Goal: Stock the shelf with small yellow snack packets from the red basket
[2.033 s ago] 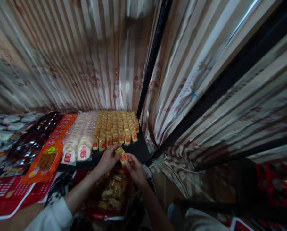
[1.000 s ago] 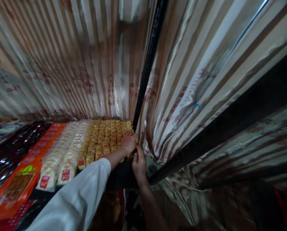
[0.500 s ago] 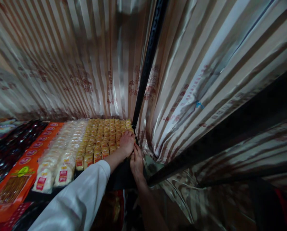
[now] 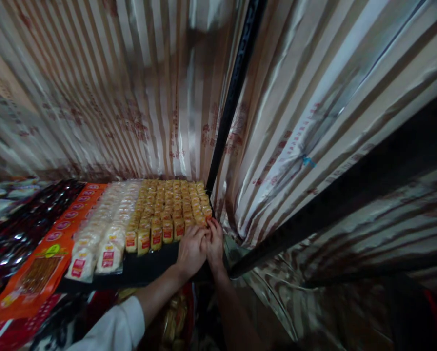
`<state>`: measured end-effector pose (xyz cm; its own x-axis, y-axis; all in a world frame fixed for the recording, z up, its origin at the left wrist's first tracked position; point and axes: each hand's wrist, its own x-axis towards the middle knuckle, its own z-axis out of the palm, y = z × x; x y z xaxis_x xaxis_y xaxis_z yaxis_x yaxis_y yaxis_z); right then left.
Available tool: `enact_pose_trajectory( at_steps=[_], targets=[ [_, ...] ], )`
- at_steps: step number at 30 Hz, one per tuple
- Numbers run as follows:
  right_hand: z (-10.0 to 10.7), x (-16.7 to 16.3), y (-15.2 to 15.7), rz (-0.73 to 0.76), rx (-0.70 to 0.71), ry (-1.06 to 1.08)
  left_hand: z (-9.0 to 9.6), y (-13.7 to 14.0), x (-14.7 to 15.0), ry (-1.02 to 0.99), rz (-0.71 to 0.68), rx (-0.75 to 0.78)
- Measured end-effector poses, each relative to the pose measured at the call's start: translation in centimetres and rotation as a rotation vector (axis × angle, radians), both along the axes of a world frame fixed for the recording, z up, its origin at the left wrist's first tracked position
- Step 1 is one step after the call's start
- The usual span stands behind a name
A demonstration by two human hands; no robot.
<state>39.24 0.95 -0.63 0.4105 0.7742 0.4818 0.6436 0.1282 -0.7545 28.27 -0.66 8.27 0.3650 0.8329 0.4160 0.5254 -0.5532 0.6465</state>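
Note:
Small yellow snack packets [image 4: 167, 207] with red labels stand in tight rows on a black shelf [image 4: 145, 265]. At the front of the rightmost row, my two hands meet side by side. My left hand [image 4: 192, 249] is closed, its fingers curled toward the row's end, and what they hold is hidden. My right hand [image 4: 214, 245] is closed too, its fingertips pinching a yellow packet with a bit of red at the row's right edge. Both hands partly cover the nearest packets.
White snack packs [image 4: 110, 248], an orange pack of brown sticks [image 4: 39, 273] and dark shiny packs [image 4: 17, 243] fill the shelf leftward. A black post [image 4: 228, 117] rises at the corner. Striped sheeting [image 4: 148, 97] hangs behind and to the right. More yellow packets [image 4: 174, 317] lie below.
Both hands have drawn back toward me along the rightmost row, from its far part to its front end. More packets of that row now show. The view has shifted slightly.

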Motion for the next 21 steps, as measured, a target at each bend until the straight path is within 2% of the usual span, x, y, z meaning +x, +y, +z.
enact_pose_trajectory(
  at_steps=[3, 5, 9, 12, 17, 21],
  targets=[
    [0.6, -0.4, -0.5, -0.019, 0.007, -0.025, -2.1, -3.5, -1.9, -0.094, -0.031, -0.117],
    [0.9, -0.8, -0.9, -0.029, -0.009, -0.043, -3.5, -5.4, -3.3, -0.146, 0.004, -0.199],
    [0.9, -1.7, -1.5, -0.078, -0.156, -0.049, -5.2, -8.4, -6.0, -0.209, 0.05, -0.371],
    [0.7, -2.5, -1.4, -0.064, -0.228, -0.01, -5.0, -9.7, -7.4, -0.222, 0.044, -0.445],
    [0.5, -3.3, -1.0, -0.054, -0.219, 0.036, -4.1, -10.7, -8.5, -0.233, 0.071, -0.472],
    [0.9, -3.1, -0.9, -0.055, -0.192, 0.06, -4.2, -12.2, -9.6, -0.237, 0.069, -0.491]
  ],
)
